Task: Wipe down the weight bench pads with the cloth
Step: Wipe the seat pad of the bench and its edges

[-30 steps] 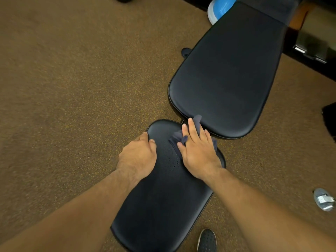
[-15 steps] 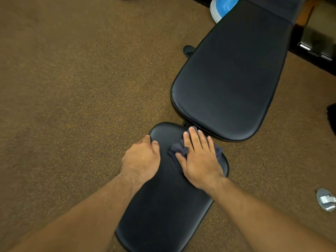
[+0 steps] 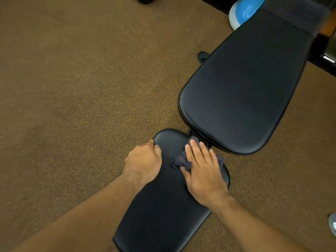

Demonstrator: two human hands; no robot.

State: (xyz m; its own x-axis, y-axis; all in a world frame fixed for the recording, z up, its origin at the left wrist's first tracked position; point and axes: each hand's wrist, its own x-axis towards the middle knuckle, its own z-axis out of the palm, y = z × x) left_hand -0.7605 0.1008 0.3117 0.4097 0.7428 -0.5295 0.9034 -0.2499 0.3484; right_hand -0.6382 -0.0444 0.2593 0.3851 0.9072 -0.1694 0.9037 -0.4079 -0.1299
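Observation:
The black seat pad (image 3: 163,211) of the weight bench runs from the lower centre up towards the larger black back pad (image 3: 241,84). A dark grey cloth (image 3: 181,160) lies bunched on the far end of the seat pad. My right hand (image 3: 201,171) presses flat on it with straight fingers, and the cloth shows to the left of and beyond the fingers. My left hand (image 3: 143,162) grips the seat pad's left edge, its fingers curled over the rim.
Brown speckled floor surrounds the bench. A blue and white object (image 3: 241,11) sits beyond the back pad at the top right. A black knob (image 3: 202,56) sticks out at the back pad's left side. A silver object (image 3: 332,224) lies at the right edge.
My right hand has slid the cloth a little back from the gap between the pads, towards me along the seat pad. My left hand keeps its grip on the edge.

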